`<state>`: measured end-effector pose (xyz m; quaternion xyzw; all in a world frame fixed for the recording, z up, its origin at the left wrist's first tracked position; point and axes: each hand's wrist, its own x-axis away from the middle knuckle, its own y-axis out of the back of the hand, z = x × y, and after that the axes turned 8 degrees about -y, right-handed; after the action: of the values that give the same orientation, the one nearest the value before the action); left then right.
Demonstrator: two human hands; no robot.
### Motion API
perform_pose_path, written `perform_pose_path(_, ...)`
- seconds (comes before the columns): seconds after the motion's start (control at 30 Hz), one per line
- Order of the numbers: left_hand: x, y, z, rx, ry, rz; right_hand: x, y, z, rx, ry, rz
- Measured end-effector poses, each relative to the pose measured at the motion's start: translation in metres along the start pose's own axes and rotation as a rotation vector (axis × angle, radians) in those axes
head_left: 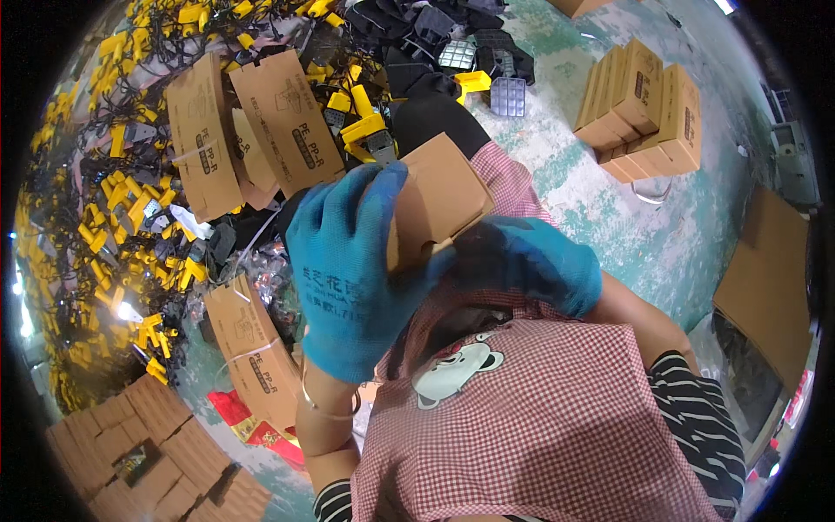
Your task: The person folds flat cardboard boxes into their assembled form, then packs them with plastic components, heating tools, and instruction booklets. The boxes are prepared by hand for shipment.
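Note:
A small brown cardboard box (439,187) is held up in front of my chest, tilted. My left hand (348,270), in a blue knitted work glove, grips its left side with the fingers over the upper edge and the thumb low along the near side. At the box's near right end, my right hand (539,261) in a matching glove closes against the edge. Its fingers lie in shadow and are partly hidden, as is the inside of the box.
Flat printed cartons (287,122) stand on the left, with another carton (252,348) below. Yellow-and-black corded tools (130,209) heap beyond them. Black cases (426,39) lie at the top. Closed boxes (644,104) are stacked at right, near a large open carton (765,287).

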<state>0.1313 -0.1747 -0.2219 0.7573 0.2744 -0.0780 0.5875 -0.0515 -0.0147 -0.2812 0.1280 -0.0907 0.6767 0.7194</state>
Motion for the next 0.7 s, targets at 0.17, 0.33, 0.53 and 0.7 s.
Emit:
perform_pose_path(0.17, -0.005, -0.012, -0.024, 0.017, -0.086, -0.053, -0.014, 0.030, -0.052, -0.515, -0.093, 0.002)
perform_pose_path(0.33, -0.039, -0.045, -0.022, -0.329, -0.559, -0.101, -0.021, 0.075, 0.017, 0.505, 0.670, -0.297)
perform_pose_path(0.53, -0.085, -0.051, -0.048, -0.252, -0.676, -0.190, -0.010, 0.154, 0.018, -0.663, 0.458, -0.752)
perform_pose_path(0.7, -0.058, -0.066, -0.014, -0.231, -0.555, -0.024, 0.041, 0.289, -0.050, -0.759, 0.397, -1.142)
